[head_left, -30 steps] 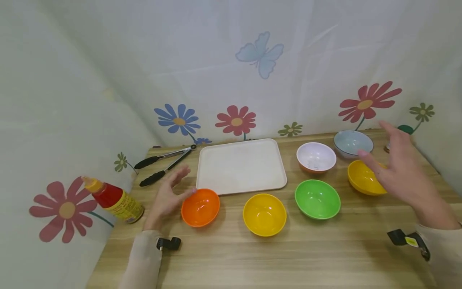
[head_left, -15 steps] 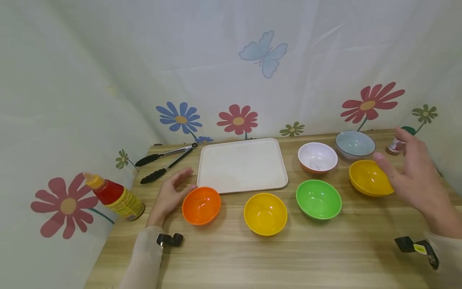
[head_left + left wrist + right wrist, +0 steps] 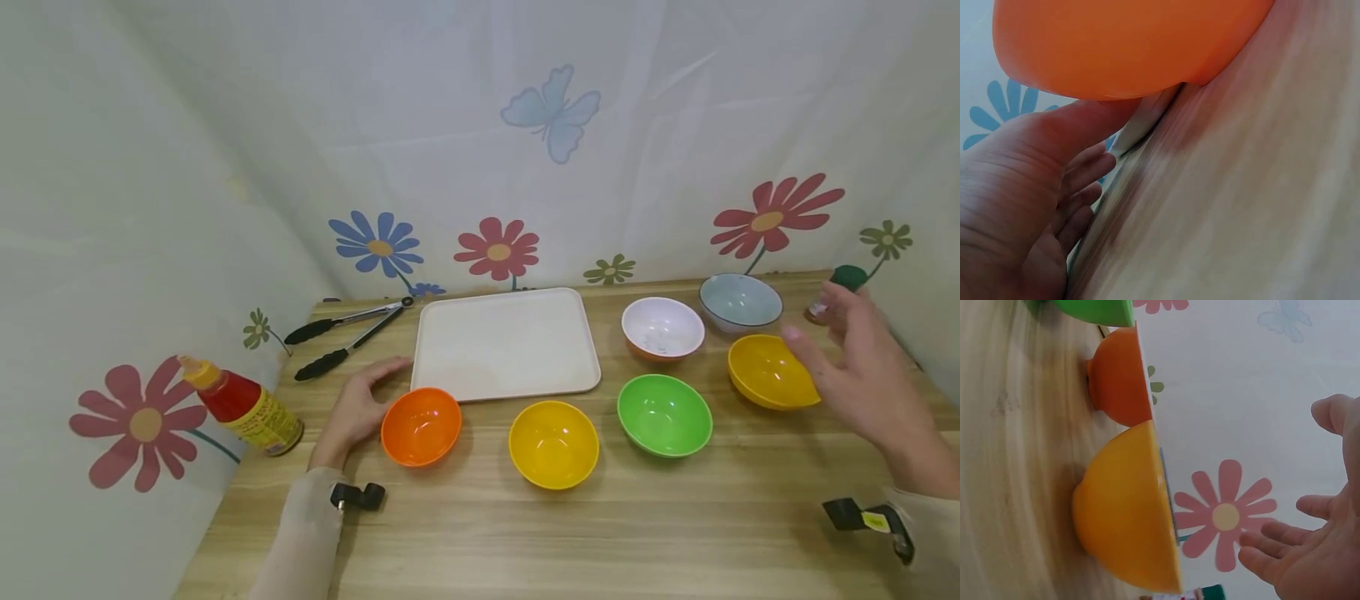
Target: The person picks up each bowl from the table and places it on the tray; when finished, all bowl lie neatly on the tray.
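Observation:
On the left of the table, my left hand [image 3: 356, 410] lies beside an orange bowl [image 3: 422, 427], its fingers loosely extended toward the white tray [image 3: 506, 343]. In the left wrist view the thumb overlaps the underside of the orange bowl [image 3: 1129, 50]. Over at the right, my right hand [image 3: 862, 375] hovers with thumb and fingers spread and nothing in them. It is just right of a yellow bowl [image 3: 772, 372] and in front of a small jar with a green lid [image 3: 849, 277], which it partly hides. The right wrist view shows the hand [image 3: 1316, 544] apart from the yellow bowl [image 3: 1125, 512].
Another yellow bowl [image 3: 553, 445] and a green bowl [image 3: 664, 415] stand in the front row. Behind are a white-lined bowl [image 3: 663, 327] and a pale blue bowl [image 3: 741, 301]. Black-handled tongs [image 3: 352, 333] and a red sauce bottle [image 3: 243, 408] are at the left.
My right hand has moved right, from over the yellow bowl to beside it, near the green-lidded jar. The left hand has settled lower beside the orange bowl. The bowls have stayed put.

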The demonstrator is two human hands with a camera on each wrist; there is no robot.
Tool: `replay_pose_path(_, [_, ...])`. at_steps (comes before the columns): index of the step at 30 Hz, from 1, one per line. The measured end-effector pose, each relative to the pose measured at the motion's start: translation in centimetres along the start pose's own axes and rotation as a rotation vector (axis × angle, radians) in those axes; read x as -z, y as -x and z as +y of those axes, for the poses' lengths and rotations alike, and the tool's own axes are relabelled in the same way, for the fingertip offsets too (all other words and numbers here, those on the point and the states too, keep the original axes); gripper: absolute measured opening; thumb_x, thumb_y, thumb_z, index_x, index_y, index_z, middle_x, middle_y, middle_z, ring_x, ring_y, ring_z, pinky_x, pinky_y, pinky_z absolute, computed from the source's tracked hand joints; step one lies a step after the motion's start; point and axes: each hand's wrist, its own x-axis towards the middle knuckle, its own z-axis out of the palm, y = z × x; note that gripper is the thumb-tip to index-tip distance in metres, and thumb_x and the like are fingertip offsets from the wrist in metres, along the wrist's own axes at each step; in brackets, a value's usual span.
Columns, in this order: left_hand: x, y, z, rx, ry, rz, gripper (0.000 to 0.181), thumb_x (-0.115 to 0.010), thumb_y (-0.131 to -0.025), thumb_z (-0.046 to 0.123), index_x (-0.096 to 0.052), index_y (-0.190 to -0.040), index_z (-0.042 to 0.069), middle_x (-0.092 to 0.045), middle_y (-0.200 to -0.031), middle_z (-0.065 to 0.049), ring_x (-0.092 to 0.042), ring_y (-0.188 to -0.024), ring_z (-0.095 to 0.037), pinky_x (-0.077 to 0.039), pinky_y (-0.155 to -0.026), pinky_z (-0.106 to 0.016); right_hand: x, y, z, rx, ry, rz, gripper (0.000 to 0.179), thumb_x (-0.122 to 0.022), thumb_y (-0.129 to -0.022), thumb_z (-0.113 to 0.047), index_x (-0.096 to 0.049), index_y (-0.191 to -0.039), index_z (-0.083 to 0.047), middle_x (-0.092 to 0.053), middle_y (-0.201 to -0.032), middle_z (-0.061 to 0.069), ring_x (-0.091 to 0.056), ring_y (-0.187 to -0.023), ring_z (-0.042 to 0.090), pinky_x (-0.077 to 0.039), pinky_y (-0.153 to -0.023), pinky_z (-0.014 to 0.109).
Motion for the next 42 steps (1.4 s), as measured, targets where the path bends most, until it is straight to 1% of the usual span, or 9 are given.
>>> replay_pose_path(3, [0.0, 0.0, 0.1, 0.017, -0.026, -0.014, 0.066, -0.094, -0.091, 0.027, -0.070, -0.153, 0.026, -0.049, -0.173, -0.012, -0.035, -0.165, -0.039, -0.023, -0.131, -0.075, -0.3, 0.1, 0.9, -0.030, -0.053, 0.004, 0.080, -0.056, -0.118, -0.033, -0.012, -0.177, -0.005, -0.026, -0.174, 0.039, -0.032, -0.156, 0.061, -0.019, -0.137, 0.034])
replay_pose_path(8, [0.0, 0.0, 0.1, 0.040, -0.052, -0.021, 0.066, -0.093, -0.092, 0.028, -0.069, -0.154, 0.027, -0.037, -0.179, -0.017, -0.024, -0.168, -0.047, -0.015, -0.130, -0.079, -0.5, 0.5, 2.6, -0.047, -0.148, 0.047, 0.073, -0.057, -0.117, -0.021, -0.019, -0.179, -0.018, -0.033, -0.174, 0.030, -0.038, -0.162, 0.032, -0.028, -0.113, -0.002])
replay_pose_path(18, [0.1, -0.6, 0.0, 0.029, -0.081, -0.015, 0.064, -0.090, -0.095, 0.027, -0.068, -0.155, 0.030, -0.044, -0.175, -0.017, -0.033, -0.165, -0.045, -0.021, -0.130, -0.078, -0.7, 0.8, 5.2, -0.083, -0.196, -0.009, 0.074, -0.060, -0.116, -0.021, -0.021, -0.178, -0.020, -0.031, -0.176, 0.027, -0.043, -0.158, 0.020, -0.037, -0.102, -0.003])
replay_pose_path(21, [0.1, -0.8, 0.0, 0.039, -0.082, -0.015, 0.060, -0.089, -0.096, 0.030, -0.070, -0.153, 0.031, -0.045, -0.175, -0.017, -0.034, -0.164, -0.045, -0.022, -0.129, -0.079, -0.8, 0.8, 5.8, -0.054, -0.207, -0.022, 0.077, -0.064, -0.114, -0.018, -0.021, -0.178, -0.020, -0.031, -0.177, 0.026, -0.043, -0.156, 0.011, -0.035, -0.105, -0.003])
replay_pose_path(24, [0.2, -1.0, 0.1, 0.043, -0.092, -0.011, 0.057, -0.088, -0.098, 0.035, -0.070, -0.152, 0.031, -0.047, -0.173, -0.015, -0.036, -0.163, -0.043, -0.023, -0.129, -0.078, -0.9, 0.8, 6.3, -0.042, -0.197, -0.036, 0.081, -0.066, -0.113, -0.018, -0.018, -0.178, -0.018, -0.028, -0.178, 0.028, -0.036, -0.163, 0.019, -0.027, -0.108, -0.005])
replay_pose_path(26, [0.2, -1.1, 0.1, 0.041, -0.101, -0.007, 0.058, -0.088, -0.098, 0.037, -0.070, -0.152, 0.030, -0.049, -0.173, -0.014, -0.037, -0.163, -0.043, -0.023, -0.130, -0.077, -1.0, 0.8, 6.3, -0.060, -0.171, -0.060, 0.085, -0.068, -0.113, -0.021, -0.014, -0.179, -0.014, -0.023, -0.179, 0.031, -0.030, -0.167, 0.036, -0.022, -0.122, 0.005])
replay_pose_path(28, [0.3, -1.2, 0.1, 0.039, -0.109, -0.007, 0.058, -0.088, -0.098, 0.037, -0.070, -0.153, 0.030, -0.049, -0.172, -0.014, -0.037, -0.163, -0.042, -0.024, -0.130, -0.077, -1.1, 0.6, 6.4, -0.087, -0.143, -0.095, 0.091, -0.070, -0.112, -0.026, -0.010, -0.179, -0.009, -0.019, -0.179, 0.035, -0.026, -0.163, 0.054, -0.022, -0.137, 0.032])
replay_pose_path(32, [0.4, -1.1, 0.0, 0.016, -0.109, -0.016, 0.058, -0.087, -0.099, 0.032, -0.069, -0.154, 0.028, -0.048, -0.173, -0.015, -0.037, -0.163, -0.043, -0.024, -0.129, -0.077, -1.3, 0.4, 6.5, -0.135, -0.118, -0.173, 0.106, -0.076, -0.107, -0.031, -0.001, -0.178, -0.004, -0.011, -0.177, 0.041, -0.021, -0.154, 0.072, -0.018, -0.121, 0.086])
replay_pose_path(42, [0.6, -1.0, -0.2, 0.002, -0.109, -0.057, 0.060, -0.086, -0.100, 0.028, -0.066, -0.156, 0.029, -0.044, -0.175, -0.015, -0.035, -0.163, -0.043, -0.023, -0.128, -0.079, -1.4, 0.5, 7.3, -0.134, -0.086, -0.295, 0.118, -0.084, -0.101, -0.034, -0.001, -0.175, 0.004, -0.017, -0.171, 0.047, -0.027, -0.142, 0.067, -0.017, -0.120, 0.088])
